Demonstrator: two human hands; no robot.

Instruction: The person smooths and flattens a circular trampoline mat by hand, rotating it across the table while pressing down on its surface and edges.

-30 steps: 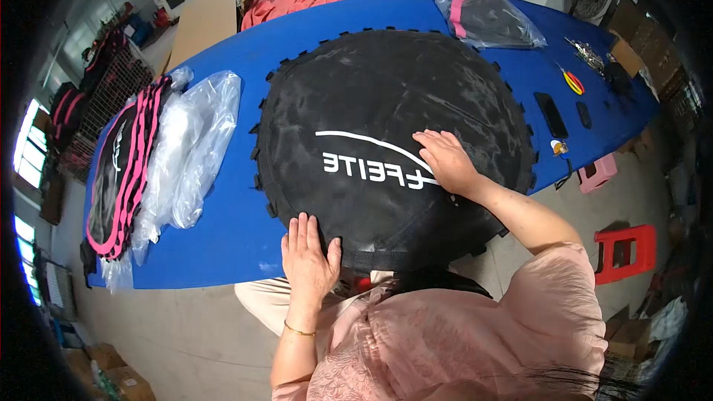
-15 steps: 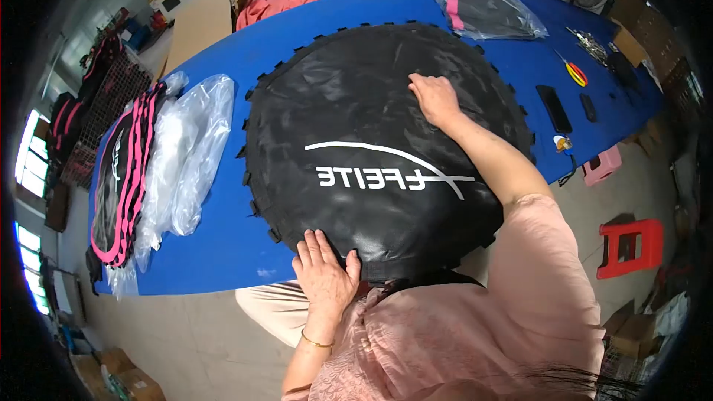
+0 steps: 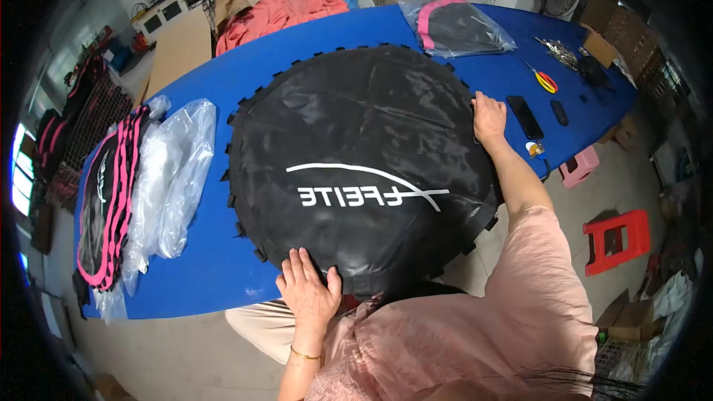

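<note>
A large round black trampoline mat [image 3: 349,134] with tabs along its rim lies on the blue table [image 3: 186,282]. White lettering and a curved white line show mirrored on its surface. My left hand [image 3: 307,289] rests flat on the near left edge of the mat, fingers stretched out. At the right edge, my right hand [image 3: 489,117] has its fingers bent and closed on the rim of the mat. The near edge of the mat reaches over the table's front edge, against my body.
Left on the table are pink-and-black mats [image 3: 111,200] beside clear plastic bags [image 3: 174,178]. A bagged mat [image 3: 457,27] lies at the back. To the right are a phone [image 3: 525,117], yellow-and-red scissors [image 3: 544,80] and metal pieces [image 3: 558,53]. A red stool [image 3: 616,241] stands on the floor.
My right hand has moved from the middle of the mat out to its right edge and closed there. My left hand stays on the near left edge. The camera view has shifted slightly.
</note>
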